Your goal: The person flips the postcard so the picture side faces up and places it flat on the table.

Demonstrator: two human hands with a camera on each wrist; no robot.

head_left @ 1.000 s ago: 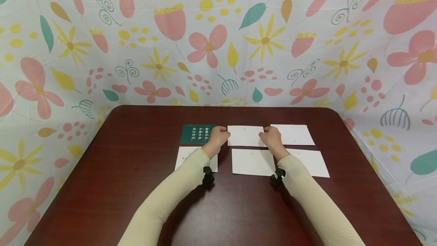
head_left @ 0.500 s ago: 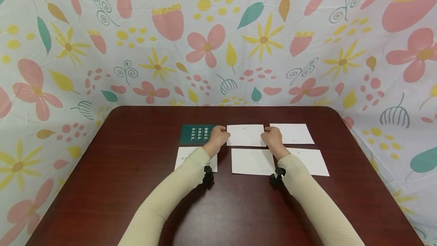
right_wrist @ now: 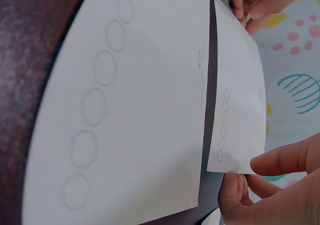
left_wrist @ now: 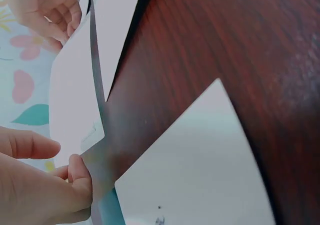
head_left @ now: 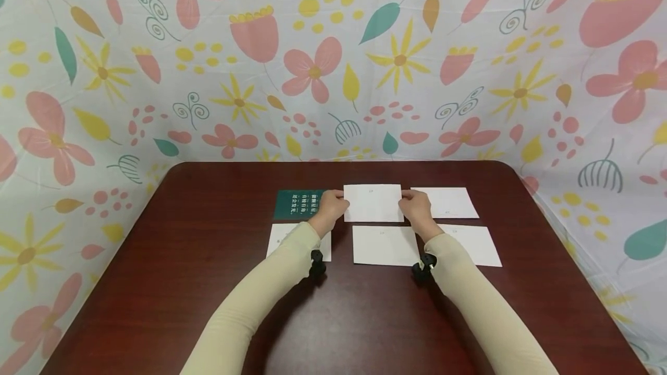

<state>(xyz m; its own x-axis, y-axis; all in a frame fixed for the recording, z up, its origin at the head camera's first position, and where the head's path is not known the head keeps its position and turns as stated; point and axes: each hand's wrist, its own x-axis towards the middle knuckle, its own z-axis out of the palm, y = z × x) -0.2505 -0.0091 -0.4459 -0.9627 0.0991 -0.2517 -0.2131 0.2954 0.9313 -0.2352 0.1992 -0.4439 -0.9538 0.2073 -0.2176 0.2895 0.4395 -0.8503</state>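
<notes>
Held card [head_left: 372,203] pinched at both ends, among five others

To the held card's left we see a green card [head_left: 286,204] with columns of white characters, lying flat on the dark, reddish-brown worktop [head_left: 208,247] and partly hidden by the person's left hand [head_left: 330,211]. In front of the held card and to its left lies the front-left white card [head_left: 281,232], largely covered by the left sleeve [head_left: 255,300]. At the held card's left end, the left hand's fingers are curled, grasping the edge between thumb and fingertips.

The held card itself is in the middle of the back row, over the worktop; to us it looks tilted, far edge up, and we cannot tell whether its near edge touches the wood. From the right wrist we make out a line of small circles printed on it. Just in front of the held card lies the front middle card [head_left: 384,245], white and flat.

At the held card's right end, the right hand [head_left: 417,207] pinches the edge the same way, thumb on top and fingers bent beneath. To the held card's right we find the back right card [head_left: 449,203], and in front of the held card and to its right, the front right card [head_left: 479,245], partly under the right sleeve [head_left: 479,300].
</notes>
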